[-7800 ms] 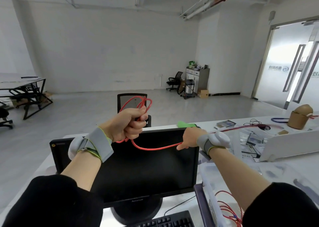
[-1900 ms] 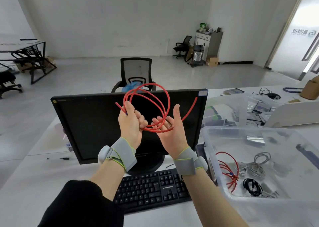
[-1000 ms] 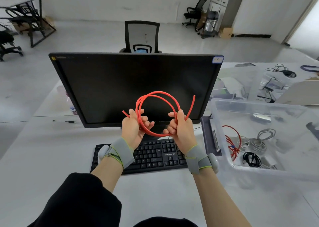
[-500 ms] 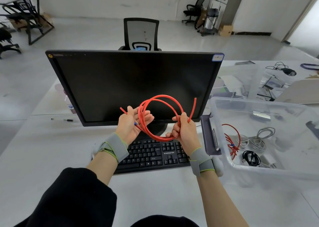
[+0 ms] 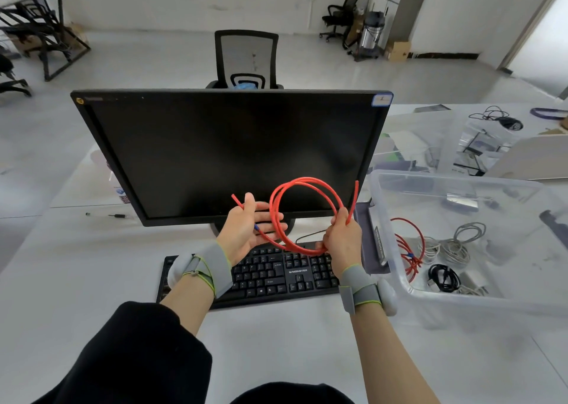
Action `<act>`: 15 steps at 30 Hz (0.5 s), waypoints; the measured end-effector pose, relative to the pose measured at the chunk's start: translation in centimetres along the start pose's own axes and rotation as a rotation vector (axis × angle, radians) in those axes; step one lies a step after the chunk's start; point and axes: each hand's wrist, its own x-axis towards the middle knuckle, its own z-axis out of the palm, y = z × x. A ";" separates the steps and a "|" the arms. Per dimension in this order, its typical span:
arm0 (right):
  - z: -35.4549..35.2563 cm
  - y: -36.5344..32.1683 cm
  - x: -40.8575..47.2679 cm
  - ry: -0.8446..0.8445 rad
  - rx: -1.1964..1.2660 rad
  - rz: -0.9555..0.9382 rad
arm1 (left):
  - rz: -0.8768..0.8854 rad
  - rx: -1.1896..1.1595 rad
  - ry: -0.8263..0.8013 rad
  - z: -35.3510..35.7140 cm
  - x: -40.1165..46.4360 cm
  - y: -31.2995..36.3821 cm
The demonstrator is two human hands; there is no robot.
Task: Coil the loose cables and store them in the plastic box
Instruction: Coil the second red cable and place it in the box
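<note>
since half a second ago the left hand [image 5: 246, 226] has loosened: its fingers now lie spread and nearly flat under the red cable [image 5: 302, 214], where before they were curled round the loops. the right hand [image 5: 341, 237] has kept its place and stays pinched on the coil's lower right side, with one free end sticking up past its knuckles. the coil hangs in the air over the keyboard [image 5: 276, 276], in front of the monitor [image 5: 230, 154], not yet in the plastic box [image 5: 461, 305].

the likely trouble is spring-back. this cable looks stiff, nothing ties the loops, and only one hand truly grips them, so the turns could fan open or slip off the flat left palm. both free ends poke outward, one by the left thumb and one on the right, and either could catch the box rim on the way in and tip the coil loose. the coils already lying in the box, another red one [image 5: 407, 243], a grey one [image 5: 458, 243] and a black one [image 5: 442, 279], could snag a stray end too.

room is fair. the box stands open just to the right of the right hand, its near wall beside the wrist. its left wall and the dark lid leaning there are the edges to clear. the bare desk [image 5: 92, 280] on the left gives space. the monitor close behind limits any forward swing.
</note>
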 end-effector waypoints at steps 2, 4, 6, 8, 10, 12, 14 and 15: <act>-0.4 0.0 0.2 0.092 -0.063 -0.011 | 0.018 0.206 0.052 0.0 -0.2 -0.3; -0.6 0.0 0.3 0.153 -0.086 -0.001 | 0.059 0.432 0.134 0.0 -0.2 -0.4; -0.7 0.2 0.4 0.195 -0.119 -0.008 | 0.120 0.541 0.175 0.2 -0.1 -0.5; -0.5 0.5 0.5 0.242 -0.163 -0.034 | 0.140 0.456 0.131 0.7 -0.1 -0.3; -0.5 0.7 0.4 0.278 -0.190 -0.052 | 0.145 0.374 0.055 1.0 -0.1 0.0; -0.5 0.7 0.3 0.291 -0.199 -0.067 | 0.162 0.391 -0.046 1.1 -0.2 0.2; -0.5 0.5 0.1 0.301 -0.197 -0.075 | 0.186 0.349 -0.159 0.9 -0.3 0.4; -0.5 0.3 0.0 0.302 -0.193 -0.075 | 0.201 0.334 -0.198 0.7 -0.3 0.3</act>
